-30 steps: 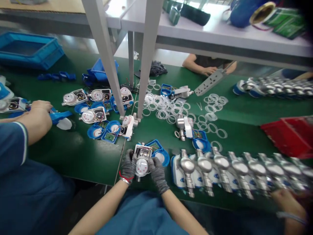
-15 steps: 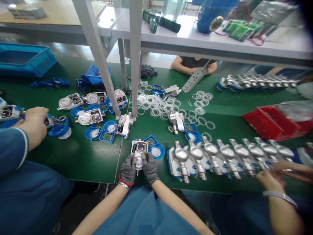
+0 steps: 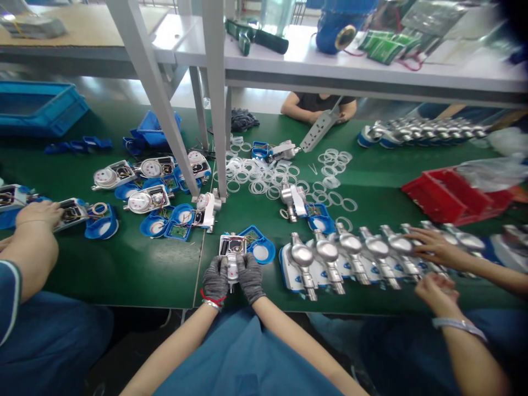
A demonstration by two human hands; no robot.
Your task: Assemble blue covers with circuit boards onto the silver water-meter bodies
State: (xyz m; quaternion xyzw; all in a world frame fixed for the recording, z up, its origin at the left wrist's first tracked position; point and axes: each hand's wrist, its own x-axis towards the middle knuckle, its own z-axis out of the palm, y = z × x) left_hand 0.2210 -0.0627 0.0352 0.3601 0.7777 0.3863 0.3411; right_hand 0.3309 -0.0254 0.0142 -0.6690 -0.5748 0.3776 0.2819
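Observation:
In grey knit gloves, my left hand and my right hand are closed around the two sides of a water meter at the bench's front edge. Its round, pale face lies between my thumbs, and a pipe end points toward me. Above the face, its white housing is uncovered, with dark parts and wires showing inside. A blue cover with a circuit board and a white disc lies open to the right, apparently wired to the housing. My palms hide the meter's sides.
Finished-looking meters stand in a row to the right, where a co-worker's hands reach. More opened meters lie left, near another co-worker's hand. Clear rings are scattered ahead. Shelf posts rise from the bench; a red bin sits right.
My hands keep their hold on the water meter, almost unmoved. The right co-worker's one hand has spread over the meter row. The left co-worker's hand has shifted left, uncovering an opened meter. The view has shifted slightly.

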